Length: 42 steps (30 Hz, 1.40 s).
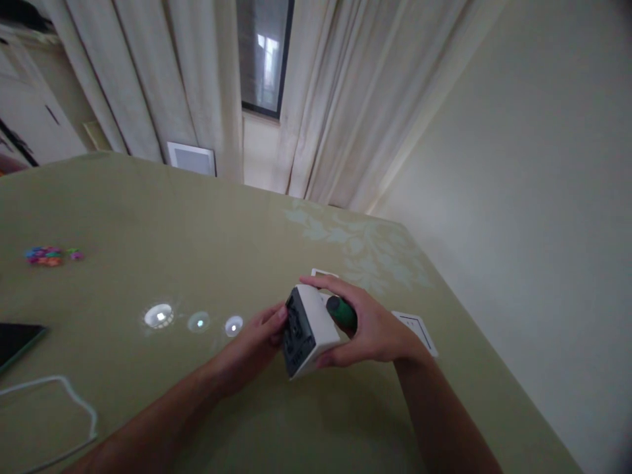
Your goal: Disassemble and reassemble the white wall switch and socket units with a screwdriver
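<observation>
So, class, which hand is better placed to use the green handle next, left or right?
Probably the right hand: the green handle sits within its grasp, though it also spans the white box. The left hand is at the box's dark face, across from the handle.

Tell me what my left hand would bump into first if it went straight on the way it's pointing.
The white box. Your left hand points at it, and the thumb seems to touch the edge of its dark face, though exact contact is hard to judge.

Green handle [345, 316], one end hidden.
</observation>
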### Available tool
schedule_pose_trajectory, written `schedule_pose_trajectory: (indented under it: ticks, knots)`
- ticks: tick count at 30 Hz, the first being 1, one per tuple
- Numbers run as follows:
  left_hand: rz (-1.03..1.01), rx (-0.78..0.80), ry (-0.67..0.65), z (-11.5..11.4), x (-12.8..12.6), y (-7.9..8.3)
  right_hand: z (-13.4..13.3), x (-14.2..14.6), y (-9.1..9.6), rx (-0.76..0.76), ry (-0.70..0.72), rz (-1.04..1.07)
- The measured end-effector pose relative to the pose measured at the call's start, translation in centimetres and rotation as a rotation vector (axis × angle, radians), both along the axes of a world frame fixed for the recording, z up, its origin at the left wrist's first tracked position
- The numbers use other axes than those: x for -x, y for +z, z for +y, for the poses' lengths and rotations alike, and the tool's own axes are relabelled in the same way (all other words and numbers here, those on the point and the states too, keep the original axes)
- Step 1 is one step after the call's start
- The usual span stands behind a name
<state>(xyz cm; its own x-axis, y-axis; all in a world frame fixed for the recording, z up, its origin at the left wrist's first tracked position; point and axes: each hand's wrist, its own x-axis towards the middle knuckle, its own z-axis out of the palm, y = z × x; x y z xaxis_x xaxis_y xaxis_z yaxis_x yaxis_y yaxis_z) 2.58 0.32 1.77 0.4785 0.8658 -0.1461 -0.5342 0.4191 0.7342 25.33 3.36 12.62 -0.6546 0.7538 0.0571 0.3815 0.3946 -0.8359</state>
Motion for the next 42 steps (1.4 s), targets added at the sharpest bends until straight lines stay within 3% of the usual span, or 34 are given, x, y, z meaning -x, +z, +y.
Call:
schedule_pose_trajectory:
  ticks: [4, 9, 17, 21, 27, 42]
  knots:
    - [0.309, -0.155, 0.024, 1.1, 1.5, 0.5, -0.3, -0.3, 0.3, -0.091, -0.02, -0.151]
    - [0.831, -0.44, -0.037, 2.7, 3.8, 1.1, 0.1, 0.2, -1.4, -0.098, 0.081, -0.316]
    - [1.231, -0.677, -0.072, 3.4, 5.2, 1.1, 0.0, 2.0, -4.3, -0.144, 0.138, -0.596]
    - [1.269, -0.809, -0.029, 2.6, 5.0, 1.7, -0.5, 2.0, -3.9, -0.148, 0.139, -0.664]
    - [1.294, -1.074, -0.215, 0.5, 4.1, 3.1, -1.8, 2.4, -2.5, -0.221, 0.11, -0.702]
    - [1.396, -1.114, -0.244, -0.1, 3.3, 2.2, -2.4, 3.7, -2.8, -0.249, 0.108, -0.799]
